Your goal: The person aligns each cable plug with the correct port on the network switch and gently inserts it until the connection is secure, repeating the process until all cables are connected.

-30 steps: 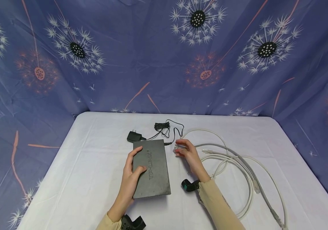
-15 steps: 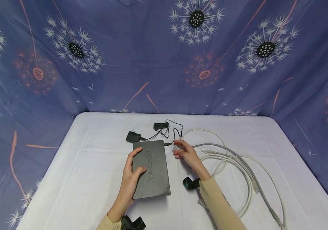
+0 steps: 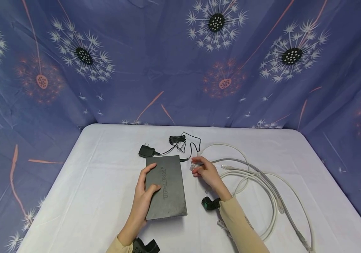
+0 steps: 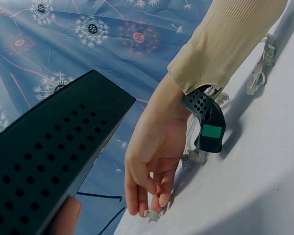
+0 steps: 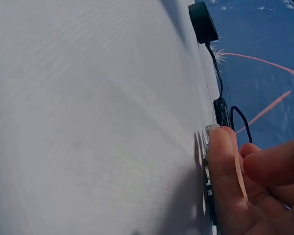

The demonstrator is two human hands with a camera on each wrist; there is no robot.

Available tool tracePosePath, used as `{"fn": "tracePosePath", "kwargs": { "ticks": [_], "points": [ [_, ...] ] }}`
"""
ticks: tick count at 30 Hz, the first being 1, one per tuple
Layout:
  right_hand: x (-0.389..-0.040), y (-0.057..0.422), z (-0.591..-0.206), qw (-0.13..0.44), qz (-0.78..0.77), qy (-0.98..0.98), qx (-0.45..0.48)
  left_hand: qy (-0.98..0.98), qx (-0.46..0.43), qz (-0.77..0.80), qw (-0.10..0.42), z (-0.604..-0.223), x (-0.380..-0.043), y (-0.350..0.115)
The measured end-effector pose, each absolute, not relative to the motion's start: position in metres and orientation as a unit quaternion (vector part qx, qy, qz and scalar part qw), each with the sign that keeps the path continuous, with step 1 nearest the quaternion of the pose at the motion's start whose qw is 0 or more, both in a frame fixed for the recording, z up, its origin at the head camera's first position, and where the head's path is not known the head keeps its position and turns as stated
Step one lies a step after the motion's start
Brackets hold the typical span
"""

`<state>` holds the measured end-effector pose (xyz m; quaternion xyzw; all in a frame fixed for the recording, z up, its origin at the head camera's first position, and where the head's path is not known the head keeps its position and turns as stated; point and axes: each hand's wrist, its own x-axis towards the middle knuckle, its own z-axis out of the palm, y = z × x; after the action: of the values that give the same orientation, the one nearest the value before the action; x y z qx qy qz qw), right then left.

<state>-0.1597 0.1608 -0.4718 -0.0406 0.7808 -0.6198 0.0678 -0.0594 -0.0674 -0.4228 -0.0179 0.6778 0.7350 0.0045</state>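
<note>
My left hand [image 3: 142, 198] grips a dark grey TP-LINK network switch [image 3: 171, 196] by its left edge, with the thumb on top. In the left wrist view the switch's side [image 4: 51, 156] shows rows of vent holes. To the right of it, my right hand [image 3: 209, 174] pinches the plug end of a grey network cable [image 3: 231, 159]. The clear plug [image 4: 153, 215] sticks out past the fingertips in the left wrist view. The plug is apart from the switch. A black power lead [image 3: 184, 160] meets the switch's far right corner.
A black power adapter [image 3: 146, 151] and its bundled cord [image 3: 177, 139] lie behind the switch. Coiled white network cables [image 3: 273, 200] spread over the right of the white-covered table [image 3: 73, 196]. A patterned blue cloth [image 3: 155, 63] hangs behind.
My right fingers have closed in slightly on the grey cable's end, and its plug now shows more clearly. The left hand and the switch have barely moved.
</note>
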Motion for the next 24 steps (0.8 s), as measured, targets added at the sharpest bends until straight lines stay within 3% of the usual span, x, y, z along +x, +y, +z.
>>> {"fn": "tracePosePath", "kwargs": {
  "ticks": [24],
  "points": [
    [-0.147,0.172,-0.459,0.102,-0.622,0.776,-0.005,0.670,-0.014,0.742,0.005,-0.424,-0.060,-0.066]
  ]
}}
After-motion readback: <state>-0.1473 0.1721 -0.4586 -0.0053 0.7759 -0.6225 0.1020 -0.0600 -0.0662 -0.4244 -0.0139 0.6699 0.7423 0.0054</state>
